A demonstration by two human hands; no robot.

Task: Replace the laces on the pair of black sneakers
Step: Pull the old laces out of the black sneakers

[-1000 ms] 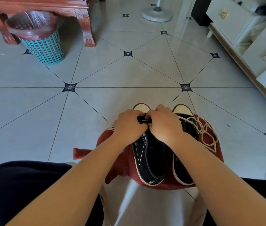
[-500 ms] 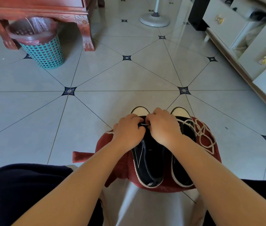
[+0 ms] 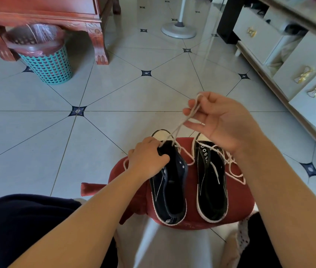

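Note:
Two black sneakers with white soles sit side by side on a red stool [image 3: 236, 215] between my knees. My left hand [image 3: 147, 158] grips the front of the left sneaker [image 3: 170, 186] by its eyelet edge. My right hand [image 3: 219, 120] is raised above the shoes and pinches a white lace [image 3: 180, 126] that runs taut down into the left sneaker's front eyelets. The right sneaker [image 3: 211, 188] has a loose white lace threaded partway, its slack lying in loops on the stool at the right.
A teal waste basket [image 3: 46, 62] with a red liner stands under a red wooden table [image 3: 99, 41] at the back left. A white fan base [image 3: 178, 30] is at the back. White drawers [image 3: 296, 74] line the right side. Grey tiled floor lies around.
My right hand left the shoe's front and rose up and to the right, drawing the white lace out taut. My left hand stayed on the left sneaker.

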